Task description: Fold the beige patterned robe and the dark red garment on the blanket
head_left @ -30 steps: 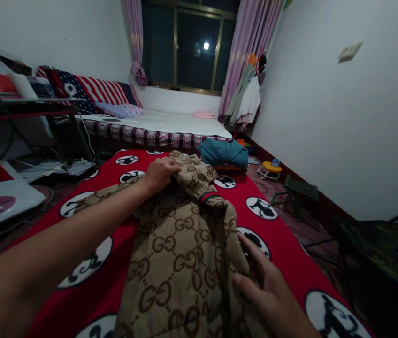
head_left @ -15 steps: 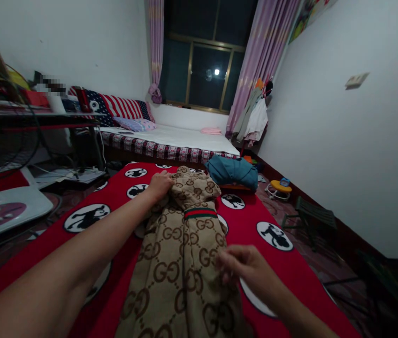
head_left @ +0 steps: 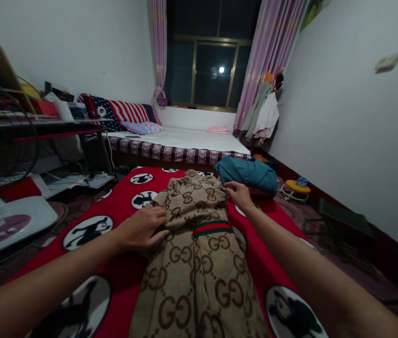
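A tan garment (head_left: 199, 253) with a brown monogram print and a green-and-red stripe lies lengthwise on a red blanket (head_left: 121, 277) with white circles. My left hand (head_left: 142, 228) rests flat on the garment's left edge, fingers stretched out. My right hand (head_left: 238, 195) reaches to the far right corner of the garment and pinches the cloth there. A folded teal garment (head_left: 248, 173) lies just beyond my right hand.
A bed (head_left: 185, 141) with a white sheet and striped pillows stands under the dark window. A fan guard and a cluttered shelf (head_left: 16, 117) are at the left, a white device (head_left: 5, 225) below them. A small green stool (head_left: 343, 220) and a toy (head_left: 295, 188) sit by the right wall.
My left hand has slid back from the garment's far end to its left edge. My right hand has gone forward from the near right side to the far right corner.
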`<act>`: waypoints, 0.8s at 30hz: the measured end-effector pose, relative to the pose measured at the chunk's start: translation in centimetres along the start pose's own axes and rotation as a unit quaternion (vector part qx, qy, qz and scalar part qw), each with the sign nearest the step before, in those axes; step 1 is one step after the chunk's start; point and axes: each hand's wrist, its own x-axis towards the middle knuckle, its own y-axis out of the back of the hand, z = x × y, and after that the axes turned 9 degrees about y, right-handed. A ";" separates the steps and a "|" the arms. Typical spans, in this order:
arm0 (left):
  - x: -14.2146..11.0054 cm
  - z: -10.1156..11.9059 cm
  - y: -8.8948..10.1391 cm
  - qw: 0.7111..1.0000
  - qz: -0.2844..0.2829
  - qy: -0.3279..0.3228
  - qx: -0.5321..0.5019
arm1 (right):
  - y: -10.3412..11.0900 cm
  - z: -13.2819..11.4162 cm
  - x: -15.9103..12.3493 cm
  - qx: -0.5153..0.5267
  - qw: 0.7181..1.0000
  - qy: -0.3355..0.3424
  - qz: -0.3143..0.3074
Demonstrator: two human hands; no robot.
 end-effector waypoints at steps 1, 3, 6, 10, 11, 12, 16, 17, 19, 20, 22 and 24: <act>0.4 -0.1 0.1 0.999 -0.008 0.037 -0.011 | -0.3 0.0 0.5 -0.041 0.999 0.011 -0.033; 1.9 -0.5 -0.1 0.990 0.003 0.135 -0.028 | -0.6 -0.3 1.3 -0.129 0.987 0.025 -0.097; 5.0 -1.6 -0.7 0.969 0.078 0.234 -0.032 | -0.9 -1.1 2.0 -0.250 0.947 0.072 -0.188; 8.1 -2.7 -2.0 0.971 0.053 0.234 -0.011 | -1.3 -1.9 2.0 -0.309 0.881 0.139 -0.330; 8.5 -2.7 -2.3 0.972 0.020 0.232 -0.015 | -1.4 -2.0 1.9 -0.306 0.880 0.137 -0.337; 8.6 -2.7 -2.5 0.972 -0.009 0.233 -0.019 | -1.5 -2.0 1.7 -0.302 0.886 0.128 -0.327; 7.6 -2.0 -2.7 0.976 0.000 0.215 -0.031 | -0.8 -1.1 0.8 -0.300 0.924 0.069 -0.227; 7.1 -1.9 -2.6 0.978 0.022 0.204 -0.035 | -0.5 -0.7 0.6 -0.284 0.941 0.047 -0.176; 6.0 -1.6 -2.2 0.980 0.064 0.184 -0.048 | 0.2 0.1 0.2 -0.159 0.986 -0.043 -0.034; 5.6 -1.6 -2.0 0.979 0.082 0.178 -0.052 | 0.4 0.4 0.1 -0.071 0.992 -0.097 0.034; 5.1 -1.7 -1.4 0.976 0.116 0.178 -0.058 | 0.6 0.8 0.0 0.080 0.974 -0.181 0.109; 5.5 -2.0 -0.7 0.968 0.147 0.197 -0.059 | 0.3 0.7 0.1 0.145 0.957 -0.214 0.129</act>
